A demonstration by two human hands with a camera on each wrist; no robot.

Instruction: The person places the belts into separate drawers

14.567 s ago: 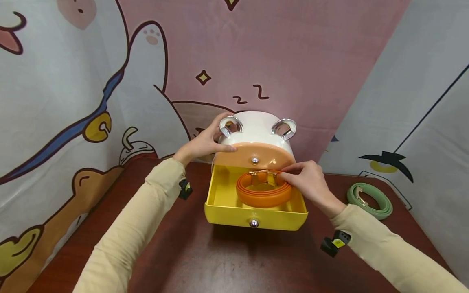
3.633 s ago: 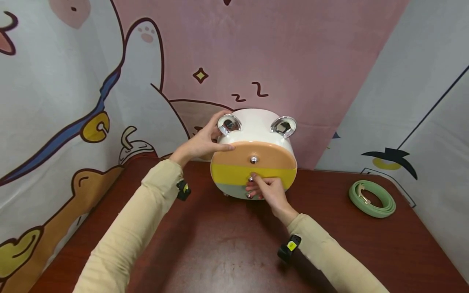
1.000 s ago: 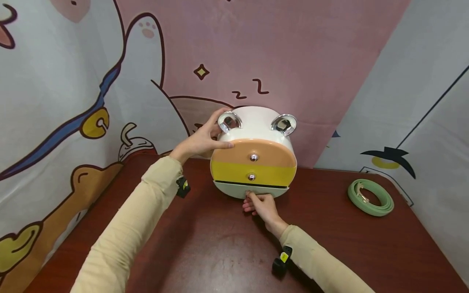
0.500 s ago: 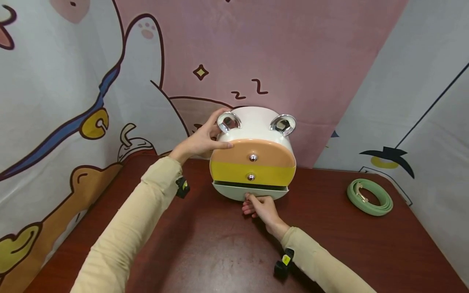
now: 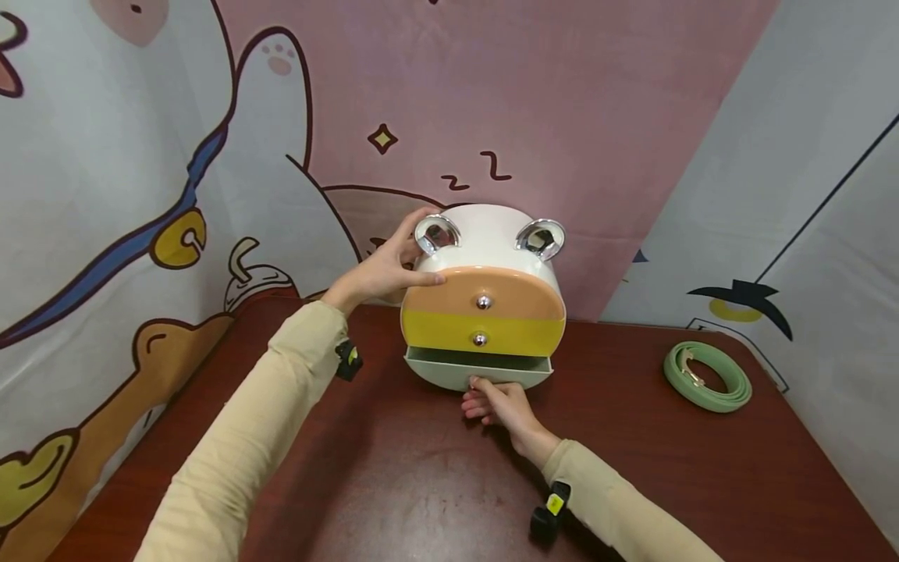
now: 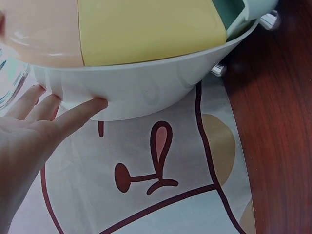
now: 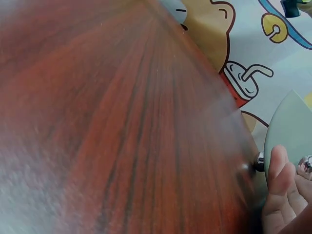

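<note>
A white mini drawer cabinet [image 5: 489,238] with mirrored ears stands at the back of the table, its orange and yellow drawers pushed in. My left hand [image 5: 382,273] grips its left side, thumb on the orange front; in the left wrist view the fingers [image 6: 80,114] press the white wall. Low in front, my right hand [image 5: 509,410] pinches the silver knob [image 7: 305,165] of the pale green bottom drawer [image 5: 435,377]. That drawer is pulled partly out, and its dark inside shows as a narrow gap.
To the right, a coiled green belt [image 5: 709,402] with a gold buckle lies on the brown table [image 5: 393,484]. A cartoon-printed cloth [image 5: 562,117] hangs close behind the cabinet.
Earlier the yellow drawer was out with an orange belt in it; it was later pushed in. My right hand moved to the green drawer and has drawn it toward me. The left hand stayed.
</note>
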